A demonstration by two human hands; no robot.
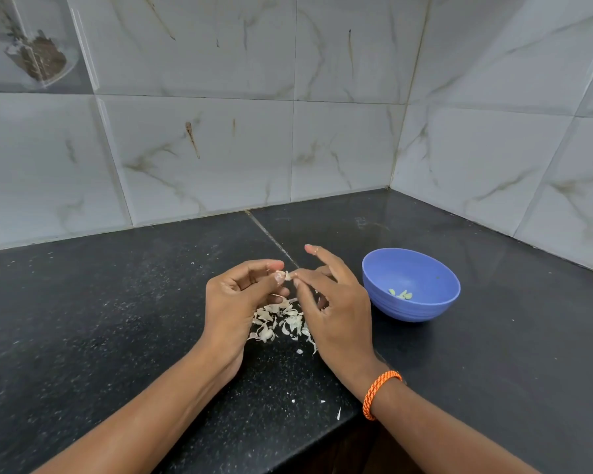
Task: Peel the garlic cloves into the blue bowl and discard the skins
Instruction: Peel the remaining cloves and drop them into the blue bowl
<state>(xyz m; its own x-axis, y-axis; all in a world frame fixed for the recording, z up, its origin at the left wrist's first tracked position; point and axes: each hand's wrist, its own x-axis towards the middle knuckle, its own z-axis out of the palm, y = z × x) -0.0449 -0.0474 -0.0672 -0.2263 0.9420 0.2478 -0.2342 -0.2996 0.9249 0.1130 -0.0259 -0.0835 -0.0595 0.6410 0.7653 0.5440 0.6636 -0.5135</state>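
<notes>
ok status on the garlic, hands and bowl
Left hand pinches garlic clove, right hand pulling its skin. Few peeled cloves in blue bowl. Skins piled under hands; nothing blocking.

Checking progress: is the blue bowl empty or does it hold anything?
Not empty. The blue bowl stands upright with a few pale peeled cloves at its bottom.

The bench (117,302) is a dark, speckled stone slab set into a tiled corner, with a seam running across it from the back wall toward the front. A blue bowl (410,285) stands on it to the right, and just left of the bowl lies a heap of pale garlic skins (278,319). A few white flecks (322,401) are scattered near the bench's front edge.
</notes>
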